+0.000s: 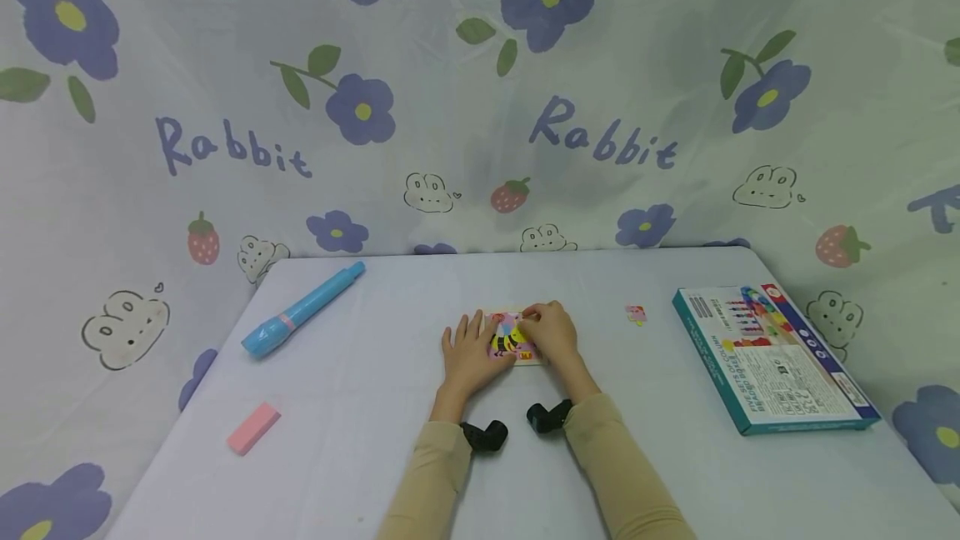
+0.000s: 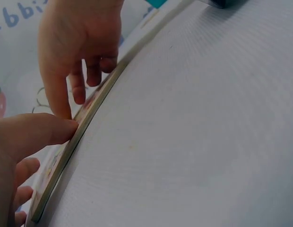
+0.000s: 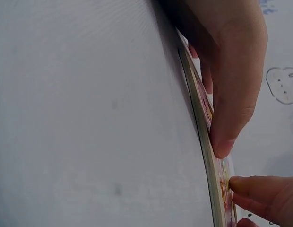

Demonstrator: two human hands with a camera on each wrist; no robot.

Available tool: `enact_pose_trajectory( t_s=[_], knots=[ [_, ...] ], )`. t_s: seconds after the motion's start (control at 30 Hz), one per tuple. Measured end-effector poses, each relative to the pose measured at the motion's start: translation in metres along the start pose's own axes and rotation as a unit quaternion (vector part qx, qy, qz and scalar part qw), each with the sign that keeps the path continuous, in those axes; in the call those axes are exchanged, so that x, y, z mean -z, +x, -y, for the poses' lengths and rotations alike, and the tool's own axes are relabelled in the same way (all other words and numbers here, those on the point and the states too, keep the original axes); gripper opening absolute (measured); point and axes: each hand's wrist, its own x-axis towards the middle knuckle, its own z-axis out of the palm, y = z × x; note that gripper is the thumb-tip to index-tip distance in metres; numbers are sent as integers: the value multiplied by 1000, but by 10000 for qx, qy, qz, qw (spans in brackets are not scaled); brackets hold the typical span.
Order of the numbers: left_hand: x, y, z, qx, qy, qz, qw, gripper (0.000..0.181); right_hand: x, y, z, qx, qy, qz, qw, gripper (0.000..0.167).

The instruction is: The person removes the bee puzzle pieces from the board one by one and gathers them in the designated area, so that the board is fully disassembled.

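A small jigsaw puzzle (image 1: pixel 510 340) with a yellow-and-black bee picture lies flat on the white table, its board edge (image 2: pixel 80 132) showing in the left wrist view. My left hand (image 1: pixel 472 354) rests across the puzzle's left side, fingers spread and thumb (image 3: pixel 224 142) along the near edge. At the upper right of the picture my right hand (image 1: pixel 553 332) bends its fingers down, with thumb and forefinger (image 3: pixel 255 187) pinched together at the surface. They appear to hold a puzzle piece, mostly hidden by the fingertips. Loose pink puzzle pieces (image 1: pixel 636 313) lie to the right.
A flat box with teal sides (image 1: pixel 776 361) lies at the table's right. At the left are a light-blue tube-shaped object (image 1: pixel 303 311) and a pink block (image 1: pixel 253 428). A rabbit-and-flower patterned cloth (image 1: pixel 480 123) hangs behind the table.
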Motion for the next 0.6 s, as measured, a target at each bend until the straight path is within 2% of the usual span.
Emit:
enact_pose_trajectory(
  t_s=[0.13,0.3,0.4,0.6],
  knots=[
    [-1,-1,0,11,41,29,10000,76,-2,1,0,57,-244,10,9997,24],
    [-1,-1,-1,15,62,-14,10000,75,-5,4,-2,153,-202,18,9997,23],
    [0,-1,-1,22,27,-22,10000,76,-6,5,-2,200,55,-7,9998,20],
    [0,0,-1,-12,-38,-71,10000,75,-8,4,-1,102,950,82,9954,18]
  ],
)
